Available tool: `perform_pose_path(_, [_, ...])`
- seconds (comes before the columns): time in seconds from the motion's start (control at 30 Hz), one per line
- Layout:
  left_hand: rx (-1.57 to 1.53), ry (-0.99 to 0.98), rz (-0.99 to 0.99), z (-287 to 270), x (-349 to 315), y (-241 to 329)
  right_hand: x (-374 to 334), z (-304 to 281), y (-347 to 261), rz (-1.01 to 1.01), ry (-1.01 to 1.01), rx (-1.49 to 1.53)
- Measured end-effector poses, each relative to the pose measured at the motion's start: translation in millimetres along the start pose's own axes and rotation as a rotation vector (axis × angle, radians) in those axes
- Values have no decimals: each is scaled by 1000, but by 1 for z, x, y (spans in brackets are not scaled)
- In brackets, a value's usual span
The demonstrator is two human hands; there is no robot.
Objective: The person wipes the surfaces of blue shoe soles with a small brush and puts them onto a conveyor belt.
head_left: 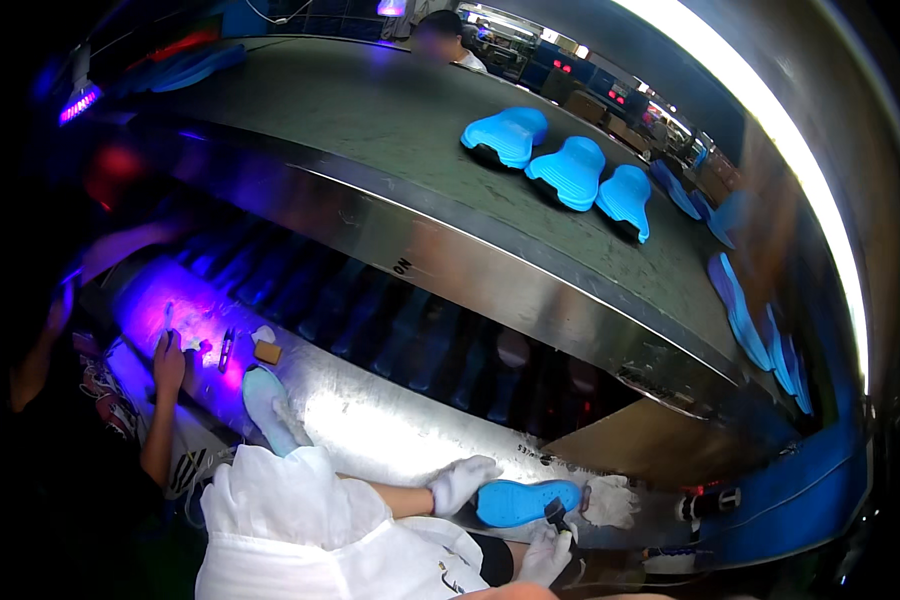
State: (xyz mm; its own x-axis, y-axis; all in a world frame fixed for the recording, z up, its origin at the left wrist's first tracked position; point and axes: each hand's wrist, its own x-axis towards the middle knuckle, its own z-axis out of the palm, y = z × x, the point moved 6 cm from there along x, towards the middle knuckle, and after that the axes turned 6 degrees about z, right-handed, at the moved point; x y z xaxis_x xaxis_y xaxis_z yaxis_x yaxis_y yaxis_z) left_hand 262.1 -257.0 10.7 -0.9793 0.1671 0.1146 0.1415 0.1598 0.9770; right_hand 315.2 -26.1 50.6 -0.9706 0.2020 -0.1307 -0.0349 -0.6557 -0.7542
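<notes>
A bright blue shoe sole lies flat on the metal bench in front of me. At its left end is my left hand, in a white glove, fingers stretched out along the bench beside the sole. My right hand, also gloved, is closed around a small dark brush. The brush head rests on or just over the right part of the sole; actual contact cannot be made out. Right of the sole lies a crumpled white glove. A pale sole sits farther left, partly hidden by my white sleeve.
A raised conveyor belt with a metal side runs across beyond the bench, carrying several blue soles. At left, a co-worker's hand works under purple light near a yellow block. A cardboard sheet stands behind the bench's right part.
</notes>
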Motion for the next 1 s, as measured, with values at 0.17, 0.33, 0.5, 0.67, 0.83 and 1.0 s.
perform_pose_path(0.17, [-1370,-415,-753,48,24,20,-4,20,-12,-48,-27,-9])
perform_pose_path(0.33, [-1127,-453,-1083,86,22,-9,-12,39,-16,-62,-54,-54])
perform_pose_path(0.5, [-1412,-697,-987,92,5,41,-16,27,-14,-68,13,-39])
perform_pose_path(0.67, [-1400,-516,-1017,93,-3,47,-20,36,-17,-59,35,-60])
perform_pose_path(0.83, [-1713,-737,-989,91,-5,77,-20,36,-31,-108,-3,-143])
perform_pose_path(1.0, [-1666,-658,-778,58,-8,110,-21,49,-61,-161,147,-327])
